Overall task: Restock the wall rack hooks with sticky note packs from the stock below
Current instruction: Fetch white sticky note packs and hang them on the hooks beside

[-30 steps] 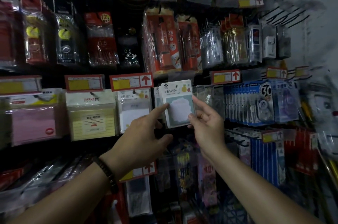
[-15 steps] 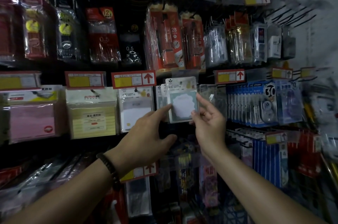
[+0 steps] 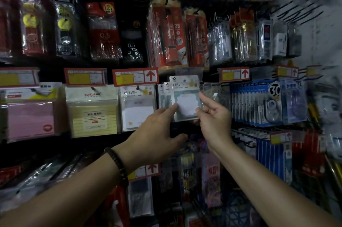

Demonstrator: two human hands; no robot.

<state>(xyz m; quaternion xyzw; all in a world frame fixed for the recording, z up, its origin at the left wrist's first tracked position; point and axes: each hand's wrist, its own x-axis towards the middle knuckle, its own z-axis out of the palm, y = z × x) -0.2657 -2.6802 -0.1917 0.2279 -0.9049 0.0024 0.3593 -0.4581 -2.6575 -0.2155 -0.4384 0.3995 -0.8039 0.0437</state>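
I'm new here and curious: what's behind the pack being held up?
Behind the pack hang more packs of the same design, their left edges peeking out. The hook and how many hang there are hidden.

Left hand (image 3: 156, 134) extends straight fingers; right hand (image 3: 214, 119) pinches, forefinger raised.

This is a stationery shop. Wire hooks (image 3: 303, 9) on the wall carry goods in sealed retail packs, row above row: pens (image 3: 104, 32), 2B pencils (image 3: 169, 36), sticky note packs (image 3: 92, 113) and correction tape (image 3: 268, 104). Red-and-yellow price tags (image 3: 135, 77) with arrows pointing up hang at the hook ends below each row.
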